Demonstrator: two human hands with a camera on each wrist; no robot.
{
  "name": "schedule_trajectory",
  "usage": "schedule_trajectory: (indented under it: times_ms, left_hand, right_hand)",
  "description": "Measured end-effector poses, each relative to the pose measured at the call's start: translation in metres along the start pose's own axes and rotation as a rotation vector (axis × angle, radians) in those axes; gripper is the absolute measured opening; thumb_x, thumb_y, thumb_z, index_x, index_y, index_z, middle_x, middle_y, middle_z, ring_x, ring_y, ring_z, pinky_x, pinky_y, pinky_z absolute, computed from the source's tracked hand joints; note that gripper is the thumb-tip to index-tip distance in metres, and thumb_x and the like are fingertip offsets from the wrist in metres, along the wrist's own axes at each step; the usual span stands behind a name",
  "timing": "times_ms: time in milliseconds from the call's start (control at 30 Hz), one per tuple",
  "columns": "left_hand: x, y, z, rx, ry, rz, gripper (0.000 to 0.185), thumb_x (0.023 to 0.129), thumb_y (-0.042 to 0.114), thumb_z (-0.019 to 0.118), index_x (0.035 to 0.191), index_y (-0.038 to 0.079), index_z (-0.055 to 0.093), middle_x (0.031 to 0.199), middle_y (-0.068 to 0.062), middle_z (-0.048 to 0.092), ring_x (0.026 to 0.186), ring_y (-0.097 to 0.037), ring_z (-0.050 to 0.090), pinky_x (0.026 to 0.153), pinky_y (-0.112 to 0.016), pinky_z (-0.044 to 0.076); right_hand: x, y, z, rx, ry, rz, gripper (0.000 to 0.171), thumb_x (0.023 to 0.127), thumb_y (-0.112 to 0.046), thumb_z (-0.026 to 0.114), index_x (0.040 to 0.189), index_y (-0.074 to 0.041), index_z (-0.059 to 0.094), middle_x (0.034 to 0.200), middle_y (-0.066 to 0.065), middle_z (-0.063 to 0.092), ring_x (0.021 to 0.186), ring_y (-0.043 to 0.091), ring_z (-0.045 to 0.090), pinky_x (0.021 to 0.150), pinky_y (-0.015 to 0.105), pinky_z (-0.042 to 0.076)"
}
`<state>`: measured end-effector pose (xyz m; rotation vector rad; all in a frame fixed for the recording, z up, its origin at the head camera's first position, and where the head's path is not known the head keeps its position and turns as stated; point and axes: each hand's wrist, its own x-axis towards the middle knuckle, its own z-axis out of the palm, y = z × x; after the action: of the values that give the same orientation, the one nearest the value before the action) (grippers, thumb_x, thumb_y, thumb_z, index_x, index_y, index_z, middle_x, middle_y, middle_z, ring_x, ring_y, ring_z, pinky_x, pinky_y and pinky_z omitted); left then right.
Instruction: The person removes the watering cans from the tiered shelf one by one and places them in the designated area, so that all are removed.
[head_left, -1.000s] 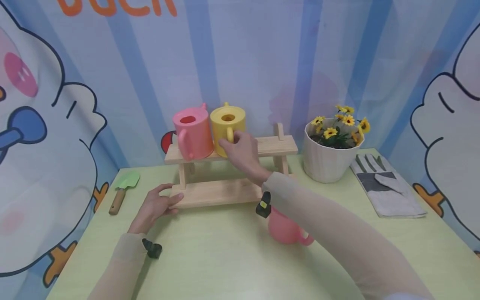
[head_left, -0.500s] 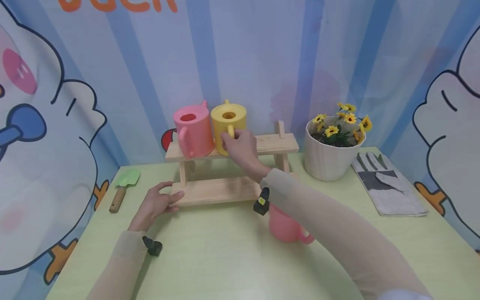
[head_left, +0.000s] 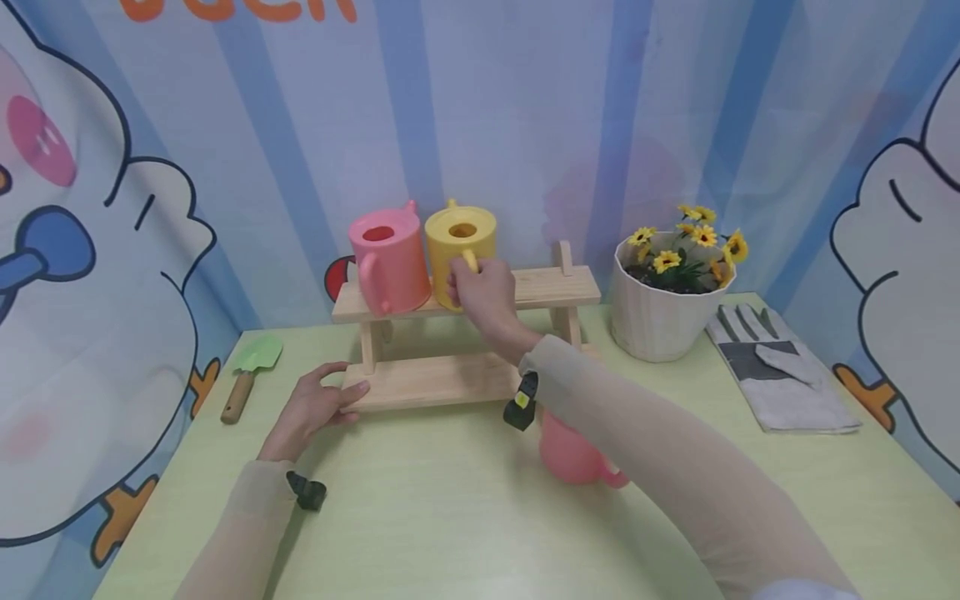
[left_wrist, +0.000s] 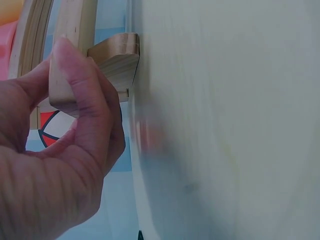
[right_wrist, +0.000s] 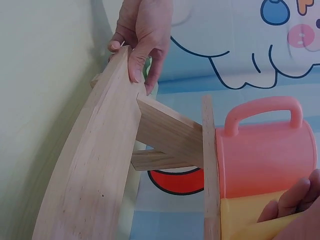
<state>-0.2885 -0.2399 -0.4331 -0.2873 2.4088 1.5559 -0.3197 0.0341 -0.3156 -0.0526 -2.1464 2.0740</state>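
Note:
A two-tier wooden plant stand (head_left: 435, 382) stands at the back of the table. My left hand (head_left: 311, 408) grips the left end of its lower board, thumb on top; in the left wrist view the fingers (left_wrist: 87, 100) curl round the board's end. On the upper board, a yellow watering can (head_left: 444, 250) stands beside a pink watering can (head_left: 393, 271), both upright. My right hand (head_left: 487, 302) holds the yellow can's handle, its fingers curled round it. In the right wrist view the yellow can (right_wrist: 232, 215) sits against the upper board, right beside the pink one.
Partly hidden under my right forearm, a round pink vessel with a handle (head_left: 576, 457) rests on the table. To the right are a white pot (head_left: 652, 325) of yellow flowers and grey-white gloves (head_left: 795, 392). A green trowel (head_left: 243, 383) lies at the left.
My right fingers have closed further round the yellow watering can's handle. The can has turned slightly, its handle swinging a little to the right. My left hand keeps its hold on the stand.

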Motion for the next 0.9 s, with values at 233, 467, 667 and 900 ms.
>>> schedule_trajectory:
  times_ms: [233,467,667,900]
  left_hand:
    - [-0.001,0.0,0.0,0.0,0.003,0.008,0.089,0.104,0.039,0.077,0.172,0.008,0.028,0.125,-0.012,0.069,0.074,-0.003,0.076,0.077,-0.019,0.062]
    - [0.0,0.001,0.001,0.001,0.01,0.001,0.089,0.104,0.038,0.077,0.172,0.007,0.028,0.125,-0.013,0.07,0.074,-0.003,0.075,0.076,-0.019,0.062]
    - [0.0,0.001,0.001,-0.003,0.009,-0.003,0.09,0.103,0.039,0.077,0.172,0.007,0.028,0.123,-0.012,0.07,0.072,-0.003,0.075,0.075,-0.019,0.062]
    - [0.001,0.0,0.001,-0.006,0.012,-0.014,0.09,0.103,0.039,0.078,0.171,0.008,0.029,0.123,-0.013,0.069,0.07,-0.003,0.073,0.074,-0.019,0.062]
  right_hand:
    - [-0.001,0.0,0.0,-0.079,0.027,-0.024,0.029,0.1,-0.019,0.059,0.079,-0.005,0.072,0.057,-0.008,0.055,0.058,0.01,0.053,0.055,0.023,0.04]
    - [-0.004,0.001,-0.001,-0.129,0.073,-0.035,0.033,0.099,-0.023,0.06,0.066,-0.017,0.059,0.062,-0.005,0.055,0.059,0.012,0.05,0.054,0.025,0.04]
    - [-0.008,0.002,-0.003,-0.118,0.074,-0.041,0.039,0.101,-0.027,0.059,0.064,-0.018,0.05,0.064,-0.003,0.055,0.061,0.013,0.054,0.055,0.026,0.044]
    - [-0.015,0.002,-0.008,-0.12,0.063,-0.068,0.04,0.102,-0.028,0.058,0.064,-0.018,0.049,0.064,-0.003,0.054,0.061,0.014,0.053,0.055,0.027,0.044]
